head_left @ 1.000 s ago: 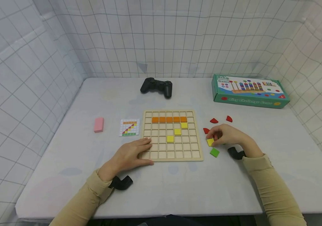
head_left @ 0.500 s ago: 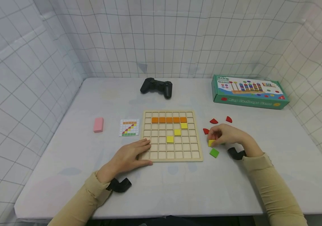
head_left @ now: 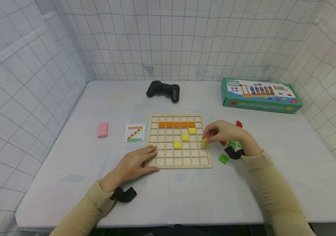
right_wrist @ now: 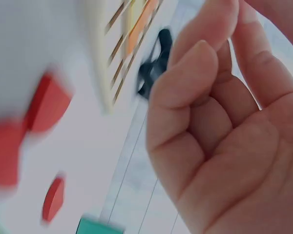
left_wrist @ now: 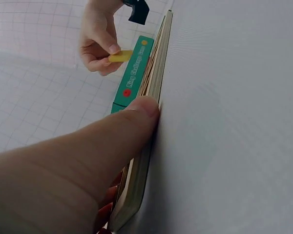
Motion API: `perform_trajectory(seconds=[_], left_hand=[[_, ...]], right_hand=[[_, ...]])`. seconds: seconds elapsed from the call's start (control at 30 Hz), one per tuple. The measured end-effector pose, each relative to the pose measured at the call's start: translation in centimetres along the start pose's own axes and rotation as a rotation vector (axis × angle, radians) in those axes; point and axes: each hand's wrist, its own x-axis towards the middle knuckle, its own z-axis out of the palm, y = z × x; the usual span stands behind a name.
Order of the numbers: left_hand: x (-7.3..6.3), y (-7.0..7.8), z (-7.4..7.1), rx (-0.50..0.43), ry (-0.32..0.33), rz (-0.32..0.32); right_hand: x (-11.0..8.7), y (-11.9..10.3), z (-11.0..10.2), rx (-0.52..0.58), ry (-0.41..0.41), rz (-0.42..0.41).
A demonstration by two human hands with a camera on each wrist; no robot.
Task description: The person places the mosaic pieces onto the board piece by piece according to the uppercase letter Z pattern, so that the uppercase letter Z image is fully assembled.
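Observation:
My right hand (head_left: 226, 131) pinches a yellow square tile (head_left: 204, 142) between thumb and fingertips, above the right edge of the wooden grid board (head_left: 182, 166). In the left wrist view the held tile (left_wrist: 120, 56) shows edge-on, raised above the level of the board. My left hand (head_left: 133, 163) rests on the board's near left corner with its fingers extended over the cells, the thumb (left_wrist: 142, 108) against the near edge. On the board lie a row of orange tiles (head_left: 177, 125) and three yellow tiles (head_left: 185, 137) in a diagonal.
Red pieces (head_left: 239, 124) and green tiles (head_left: 223, 159) lie right of the board. A pattern card (head_left: 135, 133) and a pink block (head_left: 103, 130) are on its left. Behind stand a black game controller (head_left: 163, 90) and a green game box (head_left: 260, 96).
My right hand has picked up the yellow tile from the table and carried it left to the board's right edge. The left hand stays nearly still on the board.

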Motion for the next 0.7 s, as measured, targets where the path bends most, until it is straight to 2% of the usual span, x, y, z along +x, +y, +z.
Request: perform_trajectory(seconds=[0.17,0.33,0.53,0.7], left_hand=[[-0.1,0.0,0.1,-0.002,0.008,0.004],[0.0,0.1,0.1,-0.004,0.010,0.002],[0.0,0.1,0.1,-0.001,0.009,0.002],[0.0,0.1,0.0,-0.002,0.003,0.002]], right_hand=[[2.6,-2.4,1.5,-0.028,-0.013,-0.100],[5.1,-4.4,3.6,-0.078,-0.042,-0.151],[7.2,-5.7,5.8,-0.109,-0.093,-0.168],[8.1,-6.0,6.8,-0.135,-0.105,-0.140]])
